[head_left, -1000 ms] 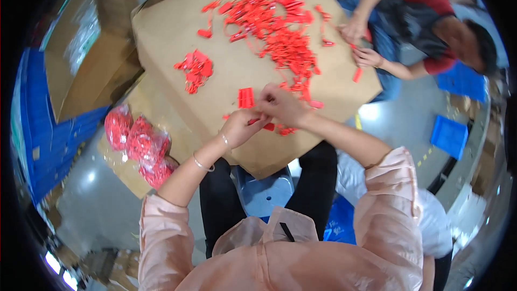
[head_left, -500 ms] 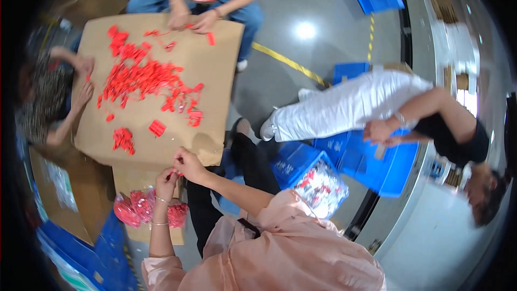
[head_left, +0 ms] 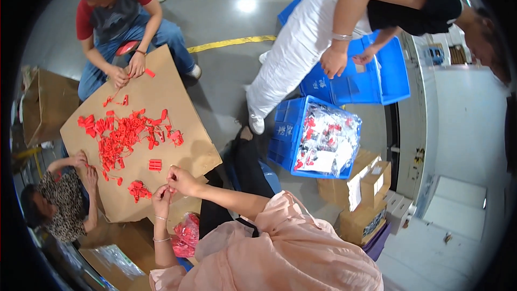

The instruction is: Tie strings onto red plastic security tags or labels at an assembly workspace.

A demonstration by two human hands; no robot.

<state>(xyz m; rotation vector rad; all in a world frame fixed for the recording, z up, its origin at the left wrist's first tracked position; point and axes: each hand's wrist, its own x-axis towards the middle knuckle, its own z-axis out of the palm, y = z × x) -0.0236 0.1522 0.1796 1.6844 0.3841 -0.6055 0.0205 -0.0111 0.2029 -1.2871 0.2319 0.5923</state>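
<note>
Over the near edge of the cardboard-topped table (head_left: 188,129), my left hand (head_left: 161,200) and my right hand (head_left: 183,181) meet fingertip to fingertip. Both are closed in a pinch around a small red piece, mostly hidden by the fingers. Just beyond them lies a small heap of red pieces (head_left: 140,191). Slightly farther off, several red strips (head_left: 155,165) sit side by side in a neat block. A large loose pile of red corded pieces (head_left: 121,140) covers the table's middle. Below my left wrist is a clear bag of red pieces (head_left: 186,234).
Two people sit working at the table's far side and left side. To the right, a person in white trousers (head_left: 301,43) stands by blue bins. One blue bin (head_left: 284,134) holds bagged parts. Cardboard boxes (head_left: 360,180) stand behind it; an open carton (head_left: 129,248) is at lower left.
The whole view has swung to the right, bringing more of the bins and boxes into sight. My hands stay pinched together near the table edge. The standing person's hands have moved apart.
</note>
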